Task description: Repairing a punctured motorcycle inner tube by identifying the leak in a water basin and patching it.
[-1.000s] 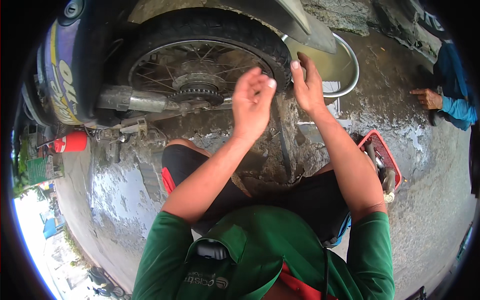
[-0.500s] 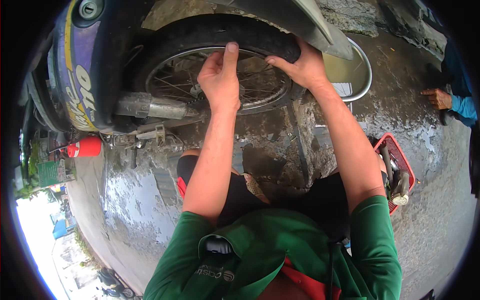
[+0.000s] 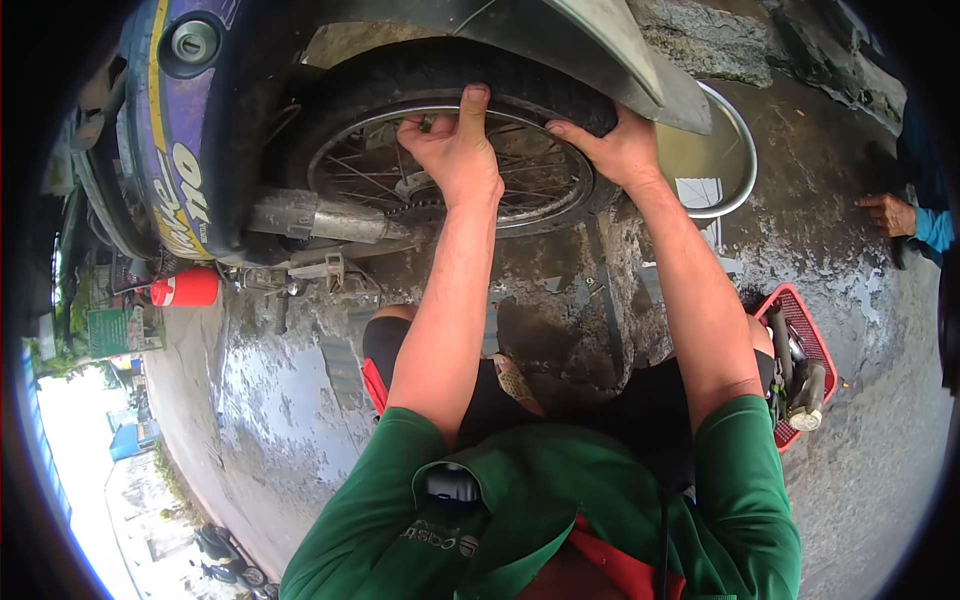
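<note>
Your left hand (image 3: 458,160) curls near the wheel (image 3: 415,185)'s 12 o'clock; whether its grip clasps, I cannot tell. Your right hand (image 3: 625,155)'s grip holds the tyre (image 3: 400,72) at 3 o'clock.

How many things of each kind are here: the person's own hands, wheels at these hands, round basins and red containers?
Own hands: 2 (left hand, right hand)
Wheel at these hands: 1
Round basin: 1
Red containers: 2 (basket, cylindrical container)
Total: 6
</note>
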`<state>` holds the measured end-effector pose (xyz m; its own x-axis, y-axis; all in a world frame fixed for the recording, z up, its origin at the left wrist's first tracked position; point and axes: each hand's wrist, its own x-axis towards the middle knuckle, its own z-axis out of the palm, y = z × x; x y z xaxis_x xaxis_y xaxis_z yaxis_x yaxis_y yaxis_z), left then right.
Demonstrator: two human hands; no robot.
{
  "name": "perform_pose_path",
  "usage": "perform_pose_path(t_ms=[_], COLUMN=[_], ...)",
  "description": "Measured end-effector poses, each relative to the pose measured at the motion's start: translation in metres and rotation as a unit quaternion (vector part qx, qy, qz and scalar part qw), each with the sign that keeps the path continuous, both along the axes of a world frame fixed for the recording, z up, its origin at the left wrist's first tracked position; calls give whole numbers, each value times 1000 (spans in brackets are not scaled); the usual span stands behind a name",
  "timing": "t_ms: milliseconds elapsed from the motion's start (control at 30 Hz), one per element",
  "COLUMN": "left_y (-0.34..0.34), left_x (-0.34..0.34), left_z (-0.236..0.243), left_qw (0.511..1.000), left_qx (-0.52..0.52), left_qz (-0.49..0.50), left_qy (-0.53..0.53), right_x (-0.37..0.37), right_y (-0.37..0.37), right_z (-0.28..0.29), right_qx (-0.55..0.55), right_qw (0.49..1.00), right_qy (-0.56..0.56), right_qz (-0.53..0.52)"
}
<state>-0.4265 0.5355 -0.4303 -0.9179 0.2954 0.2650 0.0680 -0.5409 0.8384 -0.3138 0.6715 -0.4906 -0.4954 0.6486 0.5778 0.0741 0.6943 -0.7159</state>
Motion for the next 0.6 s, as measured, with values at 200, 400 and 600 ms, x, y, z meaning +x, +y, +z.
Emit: perform_pose_path(t_ms=[200,400,600], left_y=[2,-44,-72], left_x=[10,52,-6], left_z=[-2,2,103], left_qw=[1000,922,536], left_qx=[-18,-283,-404], left_qz=[-13,48,141], left_qy=[9,260,728], right_x=[5,42,20], right_y=[-4,-1,0], right_z=[-15,-59,-8], right_qx=[-35,-181,-60], right_qw=[999,980,997], right_qy=[9,-83,-3], right_qz=[3,-2,54])
